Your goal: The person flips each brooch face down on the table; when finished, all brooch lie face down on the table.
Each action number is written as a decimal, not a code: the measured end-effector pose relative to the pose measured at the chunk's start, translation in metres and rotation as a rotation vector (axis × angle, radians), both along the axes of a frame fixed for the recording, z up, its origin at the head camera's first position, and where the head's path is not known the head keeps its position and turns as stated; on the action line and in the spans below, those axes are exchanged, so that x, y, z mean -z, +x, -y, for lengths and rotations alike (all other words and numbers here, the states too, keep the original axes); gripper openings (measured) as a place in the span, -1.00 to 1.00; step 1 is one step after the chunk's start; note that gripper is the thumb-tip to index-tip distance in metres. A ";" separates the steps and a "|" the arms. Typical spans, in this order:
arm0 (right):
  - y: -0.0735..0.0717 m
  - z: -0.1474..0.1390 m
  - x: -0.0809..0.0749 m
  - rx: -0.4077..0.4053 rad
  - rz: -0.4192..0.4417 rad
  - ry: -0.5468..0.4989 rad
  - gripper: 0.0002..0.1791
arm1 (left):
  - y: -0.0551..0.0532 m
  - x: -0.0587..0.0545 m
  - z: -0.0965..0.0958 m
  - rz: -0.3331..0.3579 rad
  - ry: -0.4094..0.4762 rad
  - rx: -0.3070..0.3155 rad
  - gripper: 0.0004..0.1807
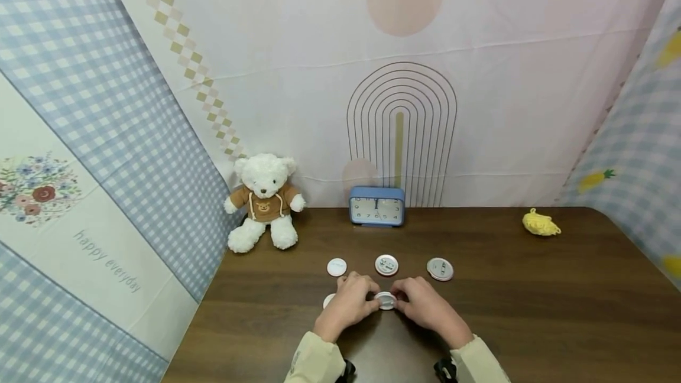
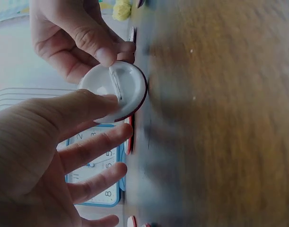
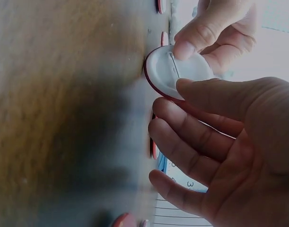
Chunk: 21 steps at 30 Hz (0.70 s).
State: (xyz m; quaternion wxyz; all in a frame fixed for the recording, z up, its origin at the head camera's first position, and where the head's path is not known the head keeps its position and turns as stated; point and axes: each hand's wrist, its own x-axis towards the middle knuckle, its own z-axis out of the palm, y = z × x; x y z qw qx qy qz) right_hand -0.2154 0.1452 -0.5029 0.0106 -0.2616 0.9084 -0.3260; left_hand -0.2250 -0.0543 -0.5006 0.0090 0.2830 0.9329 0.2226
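Both hands hold a round pin-back button badge (image 1: pixel 386 301) between them, low over the table. Its white back with the metal safety pin (image 3: pixel 174 66) faces up toward the person, and a dark red edge shows around it. My left hand (image 1: pixel 351 300) pinches the badge's left side, thumb on the back near the pin, other fingers spread in the left wrist view. From the other side, my right hand (image 1: pixel 425 303) pinches it too, its thumb by the pin's opposite end. The badge's front is hidden.
Beyond the hands lie a white badge (image 1: pixel 337 267) and two pin-side-up badges (image 1: pixel 386 265) (image 1: pixel 440 269). Another badge (image 1: pixel 328 300) is partly covered by the left hand. A blue clock (image 1: pixel 376 207), a teddy bear (image 1: pixel 263 203) and a yellow yarn bundle (image 1: pixel 540 223) stand farther back.
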 end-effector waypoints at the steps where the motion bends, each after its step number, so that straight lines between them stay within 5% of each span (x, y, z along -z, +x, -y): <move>1: 0.000 0.001 0.000 0.004 0.015 -0.009 -0.88 | 0.000 0.000 0.000 -0.002 0.000 -0.004 -0.97; 13: 0.000 0.008 0.008 0.051 -0.018 0.008 -0.72 | 0.000 0.002 -0.003 -0.007 -0.033 -0.041 -0.94; 21: 0.001 0.010 0.008 0.118 -0.001 0.019 -0.61 | -0.002 0.005 -0.005 -0.016 -0.026 -0.080 -0.68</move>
